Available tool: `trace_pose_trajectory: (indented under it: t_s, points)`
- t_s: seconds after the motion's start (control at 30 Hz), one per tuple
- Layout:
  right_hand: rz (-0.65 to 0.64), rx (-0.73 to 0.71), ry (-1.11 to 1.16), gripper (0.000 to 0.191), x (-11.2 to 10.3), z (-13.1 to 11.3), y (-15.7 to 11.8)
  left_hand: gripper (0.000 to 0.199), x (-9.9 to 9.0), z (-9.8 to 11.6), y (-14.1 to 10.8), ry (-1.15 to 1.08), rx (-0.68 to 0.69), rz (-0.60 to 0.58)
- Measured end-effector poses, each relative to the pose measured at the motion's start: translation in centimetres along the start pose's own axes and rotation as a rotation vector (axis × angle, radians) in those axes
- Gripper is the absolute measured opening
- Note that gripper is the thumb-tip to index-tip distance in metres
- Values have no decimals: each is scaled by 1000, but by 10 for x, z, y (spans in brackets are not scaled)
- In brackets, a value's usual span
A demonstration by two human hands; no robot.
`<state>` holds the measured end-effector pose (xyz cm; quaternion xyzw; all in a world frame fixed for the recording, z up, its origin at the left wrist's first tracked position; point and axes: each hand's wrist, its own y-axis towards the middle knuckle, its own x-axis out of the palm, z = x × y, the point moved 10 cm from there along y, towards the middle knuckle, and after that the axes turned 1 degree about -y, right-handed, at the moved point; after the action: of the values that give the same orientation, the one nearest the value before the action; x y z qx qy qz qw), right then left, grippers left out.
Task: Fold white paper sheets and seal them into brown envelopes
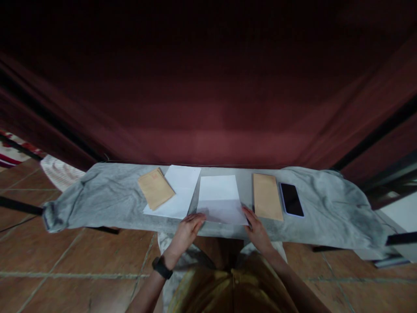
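Note:
A white sheet of paper (219,188) lies in front of me on the grey cloth, its near part lifted and shaded. My left hand (192,224) pinches its near left corner. At the near right corner my right hand (254,221) grips the sheet's edge between thumb and fingers. Left of it are more white sheets (184,191), partly covered by several brown envelopes (156,188) set at a slant. To the right lies a brown envelope (267,196), close to my right hand.
A phone (291,199) with a dark screen rests right of the single envelope. Grey cloth (107,191) covers the long narrow table. Behind it hangs a dark red curtain-like backdrop (208,108). Dark metal bars (21,204) stand at both sides, above a tiled floor (97,256).

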<state>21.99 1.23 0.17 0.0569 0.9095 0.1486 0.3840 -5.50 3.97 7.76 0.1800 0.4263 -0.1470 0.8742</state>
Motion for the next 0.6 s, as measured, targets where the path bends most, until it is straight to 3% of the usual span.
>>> trace_pose_trajectory:
  t_s: [0.1, 0.2, 0.37, 0.5, 0.6]
  points:
    - [10, 21, 76, 52, -3, -3, 11, 31, -13, -5, 4, -209, -74, 43]
    - [-33, 53, 86, 34, 3, -6, 24, 32, -19, -24, 12, -366, -207, 163]
    - [-80, 215, -61, 26, 9, 2, 42, 56, -1, -68, 26, -580, -348, 350]
    - [-37, 246, -111, 28, 6, 0, 59, 47, 20, -85, 36, -471, -377, 310]
    - [-25, 268, -141, 26, 9, 0, 68, 41, 22, -88, 41, -294, -437, 307]
